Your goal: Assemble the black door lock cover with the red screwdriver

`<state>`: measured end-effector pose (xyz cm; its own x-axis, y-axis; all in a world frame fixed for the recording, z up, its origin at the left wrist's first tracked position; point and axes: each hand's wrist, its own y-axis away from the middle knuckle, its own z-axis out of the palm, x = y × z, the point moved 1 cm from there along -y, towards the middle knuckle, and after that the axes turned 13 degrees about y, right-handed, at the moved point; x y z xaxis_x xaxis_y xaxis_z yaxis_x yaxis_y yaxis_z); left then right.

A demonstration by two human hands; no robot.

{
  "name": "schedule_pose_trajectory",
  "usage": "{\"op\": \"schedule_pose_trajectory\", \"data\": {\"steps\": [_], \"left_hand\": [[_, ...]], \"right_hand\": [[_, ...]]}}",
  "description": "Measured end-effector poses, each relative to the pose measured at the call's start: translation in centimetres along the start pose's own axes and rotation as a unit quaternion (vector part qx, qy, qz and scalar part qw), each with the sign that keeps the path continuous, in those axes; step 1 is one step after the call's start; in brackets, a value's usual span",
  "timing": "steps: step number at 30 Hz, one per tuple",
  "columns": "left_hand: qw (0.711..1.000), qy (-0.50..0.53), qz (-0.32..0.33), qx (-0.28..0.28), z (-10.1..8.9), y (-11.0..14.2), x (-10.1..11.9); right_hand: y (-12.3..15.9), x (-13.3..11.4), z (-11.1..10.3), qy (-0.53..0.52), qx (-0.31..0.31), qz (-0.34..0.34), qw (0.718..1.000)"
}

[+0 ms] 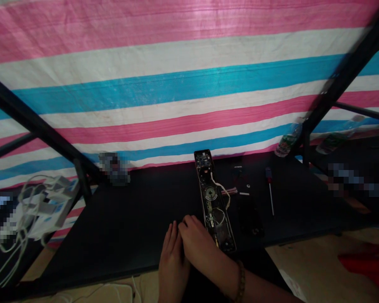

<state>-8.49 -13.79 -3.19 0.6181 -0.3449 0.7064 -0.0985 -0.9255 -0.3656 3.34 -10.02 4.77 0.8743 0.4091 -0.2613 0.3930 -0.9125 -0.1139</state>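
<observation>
A long, narrow electronic device (210, 192) lies opened on the black table, showing circuit boards, a round part and loose white wires. My left hand (173, 256) rests flat at the table's front edge, its fingers stretched out side by side. Against it lies my right hand (197, 240), with a bead bracelet at the wrist. Its fingers are bent inward, and whatever may be under them is hidden. The right forearm passes just in front of the device's near end. To the right of the device lie a flat dark piece (251, 216) and a screwdriver (269, 189) with a dark and red handle.
Small loose parts (244, 193) lie beside the device. A plastic bottle (289, 141) stands at the back right near a black frame bar (344, 75). White cables and a power strip (55, 214) are at the left. A striped sheet (177, 92) hangs behind the table.
</observation>
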Motion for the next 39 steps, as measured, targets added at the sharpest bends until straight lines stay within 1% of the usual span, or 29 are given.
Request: {"op": "schedule_pose_trajectory", "data": {"steps": [1, 3, 5, 7, 8, 10, 11, 13, 16, 18, 21, 23, 25, 27, 29, 31, 33, 36, 39], "left_hand": [[1.000, 0.003, -0.004, -0.001, 0.0, 0.0, 0.0], [1.000, 0.011, -0.020, 0.007, -0.1, -0.1, 0.3], [0.998, 0.022, -0.043, 0.027, -0.3, -0.3, 1.0], [0.996, 0.040, -0.062, 0.052, -0.3, -0.8, 2.2], [0.995, 0.051, -0.067, 0.058, -0.2, -1.1, 3.0], [0.993, 0.081, -0.062, 0.056, 0.4, -2.0, 4.8], [0.992, 0.099, -0.056, 0.047, 0.9, -2.5, 5.7], [0.990, 0.130, -0.043, 0.019, 2.3, -3.6, 7.6], [0.988, 0.152, -0.031, -0.013, 4.9, -4.5, 9.7], [0.988, 0.152, -0.037, -0.020, 6.4, -4.5, 10.3], [0.987, 0.155, -0.046, -0.016, 7.5, -4.1, 10.0], [0.985, 0.165, -0.047, -0.019, 7.7, -3.7, 9.5], [0.983, 0.176, -0.054, -0.020, 7.6, -3.4, 9.0], [0.980, 0.189, -0.068, -0.011, 7.4, -3.3, 8.6], [0.976, 0.202, -0.080, -0.002, 7.3, -3.3, 8.2], [0.973, 0.216, -0.085, 0.006, 7.2, -3.3, 8.0], [0.970, 0.228, -0.085, 0.008, 7.3, -3.3, 7.9], [0.967, 0.239, -0.093, 0.010, 7.5, -3.2, 7.9], [0.962, 0.241, -0.122, 0.032, 7.6, -3.3, 8.0]], "right_hand": [[0.5, 0.3, -0.8, -0.037, 0.024, -0.003, 0.999], [1.7, 1.6, -2.4, -0.113, 0.078, 0.017, 0.990], [2.8, 4.3, -3.7, -0.160, 0.158, 0.074, 0.972], [3.6, 7.9, -4.7, -0.162, 0.245, 0.146, 0.945], [3.9, 9.7, -5.0, -0.153, 0.276, 0.180, 0.932], [4.0, 12.7, -5.6, -0.136, 0.299, 0.213, 0.920], [3.8, 13.7, -6.0, -0.129, 0.306, 0.219, 0.918], [2.8, 14.6, -6.7, -0.120, 0.304, 0.197, 0.924], [-0.3, 14.4, -7.6, -0.111, 0.267, 0.112, 0.951], [-2.8, 14.2, -7.9, -0.080, 0.241, 0.069, 0.965], [-6.4, 14.5, -8.1, -0.017, 0.190, 0.045, 0.981], [-8.5, 14.7, -8.1, 0.031, 0.169, 0.042, 0.984], [-10.3, 14.8, -8.1, 0.057, 0.156, 0.037, 0.985], [-11.8, 14.8, -8.1, 0.057, 0.143, 0.037, 0.987], [-12.7, 14.8, -7.9, 0.055, 0.130, 0.054, 0.988], [-13.1, 14.8, -7.5, 0.059, 0.120, 0.072, 0.988], [-13.1, 14.8, -7.0, 0.067, 0.121, 0.074, 0.988], [-12.7, 14.7, -6.5, 0.081, 0.149, 0.071, 0.983], [-12.6, 14.6, -6.2, 0.089, 0.163, 0.068, 0.980]]}}
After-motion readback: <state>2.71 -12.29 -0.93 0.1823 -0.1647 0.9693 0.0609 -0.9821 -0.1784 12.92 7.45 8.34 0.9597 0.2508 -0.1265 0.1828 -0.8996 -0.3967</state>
